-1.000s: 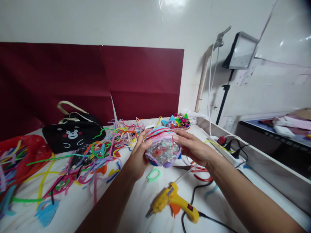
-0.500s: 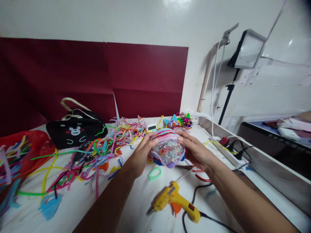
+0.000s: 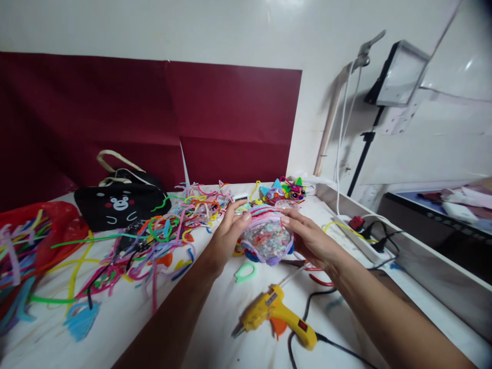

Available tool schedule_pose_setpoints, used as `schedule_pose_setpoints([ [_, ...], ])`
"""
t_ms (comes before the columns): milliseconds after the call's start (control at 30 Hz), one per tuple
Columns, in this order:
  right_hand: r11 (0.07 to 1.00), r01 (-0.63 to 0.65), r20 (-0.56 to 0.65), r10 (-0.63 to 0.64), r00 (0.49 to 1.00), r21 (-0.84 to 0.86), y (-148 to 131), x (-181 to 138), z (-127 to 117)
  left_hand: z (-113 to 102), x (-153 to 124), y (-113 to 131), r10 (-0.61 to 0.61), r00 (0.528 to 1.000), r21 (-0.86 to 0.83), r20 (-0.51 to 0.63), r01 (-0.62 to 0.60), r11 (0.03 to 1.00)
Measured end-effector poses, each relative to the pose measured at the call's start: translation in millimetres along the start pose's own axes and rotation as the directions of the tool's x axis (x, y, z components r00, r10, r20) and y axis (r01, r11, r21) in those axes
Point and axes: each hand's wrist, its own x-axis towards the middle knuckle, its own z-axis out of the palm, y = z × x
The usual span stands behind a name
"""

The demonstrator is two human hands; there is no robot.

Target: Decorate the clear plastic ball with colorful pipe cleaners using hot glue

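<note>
Between my two hands is a rounded craft piece (image 3: 268, 237), clear and shiny in the middle with bits of dried glue. Rows of red, blue and lilac pipe cleaner run along its top, and a lilac edge borders it below. My left hand (image 3: 227, 237) holds its left side, thumb on the upper edge. On the right side, my right hand (image 3: 307, 237) grips it with fingers curled behind. A yellow hot glue gun (image 3: 279, 313) lies just below, its nozzle pointing left. Near the left hand rests a bent mint-green pipe cleaner loop (image 3: 245, 272).
Tangled pipe cleaners (image 3: 172, 225) cover the left of the table, beside a black bag (image 3: 121, 207) and a red plastic bag (image 3: 65, 225). Colourful cat-eared masks (image 3: 282, 191) sit at the back. Red-handled pliers (image 3: 321, 280) and a power strip (image 3: 363, 241) are to the right.
The fingers of my left hand have lifted and loosened slightly from the craft piece, while its thumb stays on the edge. The right hand keeps its hold. The view has shifted a little.
</note>
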Motion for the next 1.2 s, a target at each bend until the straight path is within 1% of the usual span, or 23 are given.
schedule_pose_setpoints([
  [33, 1.000, 0.001, -0.002, -0.001, 1.000, -0.016, 0, 0, 0, -1, 0, -1, 0.043, 0.999, 0.049, 0.012, -0.044, 0.998],
  [100, 0.998, 0.006, -0.001, -0.006, 1.000, -0.063, -1, -1, 1, -2, 0, -4, 0.094, 0.993, 0.127, 0.077, -0.103, 0.986],
  [200, 0.988, 0.018, -0.017, -0.021, 1.000, -0.151, -1, -2, 3, -3, -1, -7, 0.097, 0.984, 0.188, 0.151, -0.125, 0.974],
  [300, 0.965, 0.055, -0.057, -0.072, 0.996, -0.258, -3, -4, 7, -1, -3, -6, 0.110, 0.978, 0.286, 0.176, -0.158, 0.945],
  [433, 0.898, 0.110, -0.075, -0.156, 0.985, -0.427, -3, -5, 11, 5, -9, 0, 0.165, 0.975, 0.509, 0.147, -0.218, 0.833],
  [600, 0.783, 0.199, -0.044, -0.277, 0.960, -0.589, 4, -5, 13, 6, -11, 2, 0.148, 0.968, 0.658, 0.204, -0.248, 0.711],
  [700, 0.718, 0.233, -0.039, -0.340, 0.940, -0.656, 5, -7, 15, 6, -10, 1, 0.179, 0.959, 0.681, 0.220, -0.282, 0.676],
  [800, 0.712, 0.253, -0.026, -0.355, 0.934, -0.655, 2, -11, 17, 7, -9, 1, 0.208, 0.951, 0.681, 0.228, -0.308, 0.664],
  [933, 0.748, 0.273, -0.017, -0.356, 0.934, -0.605, -6, -17, 18, 8, -9, 4, 0.228, 0.947, 0.670, 0.226, -0.321, 0.669],
  [1067, 0.805, 0.229, -0.044, -0.301, 0.953, -0.548, -9, -21, 18, 9, -11, 4, 0.201, 0.953, 0.654, 0.226, -0.302, 0.694],
  [1200, 0.840, 0.187, -0.072, -0.258, 0.963, -0.510, -8, -21, 19, 9, -10, 2, 0.168, 0.954, 0.597, 0.250, -0.288, 0.749],
])
